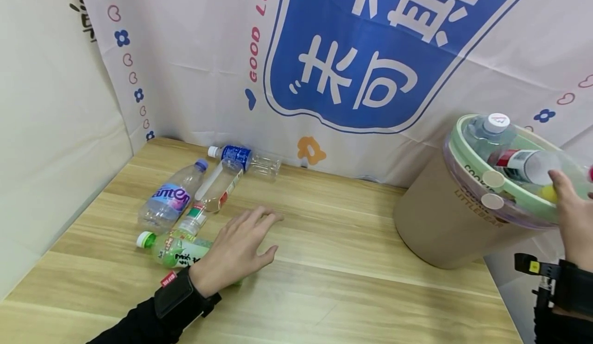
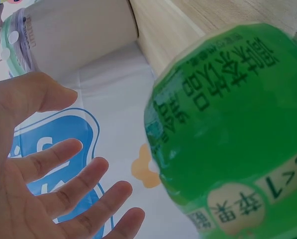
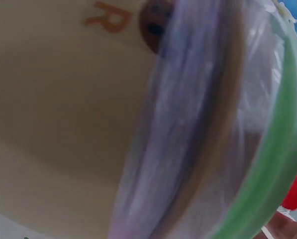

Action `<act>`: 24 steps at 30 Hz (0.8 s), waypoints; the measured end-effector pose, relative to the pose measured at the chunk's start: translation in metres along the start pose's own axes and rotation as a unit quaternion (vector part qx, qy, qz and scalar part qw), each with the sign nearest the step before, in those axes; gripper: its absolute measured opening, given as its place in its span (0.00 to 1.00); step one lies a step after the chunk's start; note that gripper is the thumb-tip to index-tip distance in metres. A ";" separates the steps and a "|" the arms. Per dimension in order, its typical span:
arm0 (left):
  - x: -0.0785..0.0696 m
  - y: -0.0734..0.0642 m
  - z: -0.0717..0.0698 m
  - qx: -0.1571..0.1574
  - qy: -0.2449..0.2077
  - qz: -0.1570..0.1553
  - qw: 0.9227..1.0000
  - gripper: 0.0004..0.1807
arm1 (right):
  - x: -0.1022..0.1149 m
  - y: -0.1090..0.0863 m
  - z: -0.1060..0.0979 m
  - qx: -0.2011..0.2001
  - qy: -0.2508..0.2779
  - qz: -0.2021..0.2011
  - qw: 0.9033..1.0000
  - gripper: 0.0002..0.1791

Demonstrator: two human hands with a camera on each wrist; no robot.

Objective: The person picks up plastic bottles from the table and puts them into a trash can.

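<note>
My left hand (image 1: 241, 248), fingers spread and straight, hovers over the table beside a green-labelled drink bottle (image 1: 178, 251). That bottle (image 2: 228, 114) looms large in the left wrist view, apart from the fingers. At the right edge of the head view, my right hand (image 1: 576, 220) reaches over the rim (image 1: 472, 164) of a beige bin (image 1: 440, 215), thumb pointing up. Near the thumb lies a clear bottle with a red-and-white label (image 1: 514, 164). A red cap (image 3: 293, 195) shows close to the right fingers. I cannot tell whether they grip a bottle, since they are mostly hidden.
Behind the green bottle lie a purple-labelled bottle (image 1: 169, 200), a clear bottle (image 1: 220, 187) and a blue-labelled bottle (image 1: 237, 156). A white-capped bottle (image 1: 491, 133) sticks up from the bin's opening. A printed cloth (image 1: 208, 91) hangs along the table's back edge.
</note>
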State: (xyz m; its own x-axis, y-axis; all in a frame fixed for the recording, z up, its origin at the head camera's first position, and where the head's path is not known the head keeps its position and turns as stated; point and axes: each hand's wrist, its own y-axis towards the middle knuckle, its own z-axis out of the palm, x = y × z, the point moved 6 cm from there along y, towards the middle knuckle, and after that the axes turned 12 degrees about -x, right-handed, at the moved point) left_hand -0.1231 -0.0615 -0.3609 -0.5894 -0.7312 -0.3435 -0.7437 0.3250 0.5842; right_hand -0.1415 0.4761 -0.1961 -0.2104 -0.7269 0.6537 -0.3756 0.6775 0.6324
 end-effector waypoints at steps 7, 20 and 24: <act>0.003 -0.001 0.001 0.000 0.002 -0.001 1.000 0.32 | 0.039 -0.021 -0.008 -0.017 0.016 -0.068 0.997 0.28; 0.014 0.001 -0.004 0.004 0.013 -0.021 1.000 0.31 | 0.040 -0.028 -0.011 -0.037 0.034 -0.130 0.990 0.26; 0.022 0.001 -0.008 0.000 0.028 -0.029 0.999 0.30 | 0.056 -0.037 -0.016 -0.045 0.058 -0.175 0.982 0.24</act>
State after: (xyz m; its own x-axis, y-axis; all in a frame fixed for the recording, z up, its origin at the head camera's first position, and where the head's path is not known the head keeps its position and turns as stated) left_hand -0.1348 -0.0818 -0.3621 -0.5267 -0.7815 -0.3343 -0.7756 0.2809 0.5653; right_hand -0.1252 0.4120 -0.1761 0.0233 -0.9030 0.4291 -0.3242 0.3992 0.8576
